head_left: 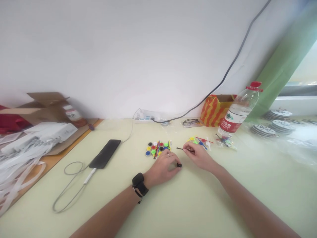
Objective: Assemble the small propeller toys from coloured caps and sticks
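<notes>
My left hand point(163, 167), with a ring on one finger and a watch at the wrist, is closed in a pinch on a small round black disc point(179, 165) low over the table. To its right, my right hand point(198, 154) pinches a thin black plastic stick point(179, 148) with a forked tip pointing left. Beyond my left hand lie several coloured discs point(148, 153) and a row of coloured sticks point(157, 148); part of them is hidden by that hand. Behind my right hand are joined stick-and-disc pieces point(202, 142) in red, blue, white, yellow and green.
A phone point(105, 154) on a charging cable lies at left. A power strip point(145, 119) and glasses point(190, 122) are near the wall. At right stand a water bottle point(235, 112), a striped bag point(213, 110), a small plastic packet point(226, 141) and stacked round plates point(264, 130).
</notes>
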{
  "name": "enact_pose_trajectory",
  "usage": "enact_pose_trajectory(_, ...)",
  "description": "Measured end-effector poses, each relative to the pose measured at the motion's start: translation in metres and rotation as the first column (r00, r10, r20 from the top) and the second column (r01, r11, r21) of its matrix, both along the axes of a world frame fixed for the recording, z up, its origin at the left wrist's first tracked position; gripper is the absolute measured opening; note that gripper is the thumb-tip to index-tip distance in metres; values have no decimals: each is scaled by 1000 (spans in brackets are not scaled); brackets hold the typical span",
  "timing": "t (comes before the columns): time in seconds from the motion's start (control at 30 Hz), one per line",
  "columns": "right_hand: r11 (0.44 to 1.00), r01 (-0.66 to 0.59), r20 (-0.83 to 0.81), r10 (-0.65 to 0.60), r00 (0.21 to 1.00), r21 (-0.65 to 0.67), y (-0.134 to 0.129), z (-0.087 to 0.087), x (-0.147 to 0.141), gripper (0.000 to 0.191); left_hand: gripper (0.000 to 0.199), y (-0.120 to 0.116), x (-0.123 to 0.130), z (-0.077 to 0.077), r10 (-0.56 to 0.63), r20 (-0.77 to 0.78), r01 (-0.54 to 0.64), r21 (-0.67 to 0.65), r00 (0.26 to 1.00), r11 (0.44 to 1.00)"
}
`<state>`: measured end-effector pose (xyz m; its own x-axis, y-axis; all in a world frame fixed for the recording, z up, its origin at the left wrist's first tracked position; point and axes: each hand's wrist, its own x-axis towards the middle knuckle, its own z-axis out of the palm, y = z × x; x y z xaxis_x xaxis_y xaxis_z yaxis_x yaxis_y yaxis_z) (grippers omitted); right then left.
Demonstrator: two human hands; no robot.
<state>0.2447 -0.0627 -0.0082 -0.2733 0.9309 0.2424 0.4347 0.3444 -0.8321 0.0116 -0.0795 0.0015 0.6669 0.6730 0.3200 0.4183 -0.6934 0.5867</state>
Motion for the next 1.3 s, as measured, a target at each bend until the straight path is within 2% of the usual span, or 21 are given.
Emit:
enact_pose_trajectory(0.2, 1000, -17, 5, 17, 1000, -6, -2, 4, -2, 24, 6, 1, -1, -1, 15, -2, -15, -99, 1000, 995)
enact_pose_trajectory(0.37, 1000, 7, -42, -7, 999, -2, -3, 6, -2, 25, 15, 2, 1, -5, -3, 70, 11, -121, 998, 993)
enact_pose_trajectory(0.57, 1000, -3, -36, 4, 999, 29, -5, 11, -4, 26, 18, 9, 2, -11, 77, 203, -32, -218, 976, 976)
enact_pose_trajectory(0.67, 998, -13, -122, 6, 993, -54, -6, 12, -5, 29, 25, 12, 3, -13, 144, 296, -50, -303, 944, 952)
enact_pose_trajectory(0.77, 988, -67, -285, 25, 958, -137, -12, 18, -7, 26, 35, 14, 4, -12, 229, 379, -64, -400, 897, 914)
enact_pose_trajectory(0.9, 954, -236, -395, 148, 907, -185, -23, 29, -12, 18, 42, 12, 4, -5, 258, 439, -22, -473, 861, 881)
enact_pose_trajectory(1.0, 923, -324, -377, 231, 897, -207, -27, 30, -18, 17, 39, 10, 5, -1, 216, 455, 17, -455, 864, 890)
enact_pose_trajectory(1.17, 928, -326, -311, 261, 914, -180, -28, 24, -22, 14, 32, 8, 6, -1, 128, 454, 58, -374, 882, 926)
enact_pose_trajectory(1.3, 928, -343, -292, 291, 911, -145, -30, 25, -22, 14, 32, 9, 4, -3, 92, 410, 54, -332, 907, 942)
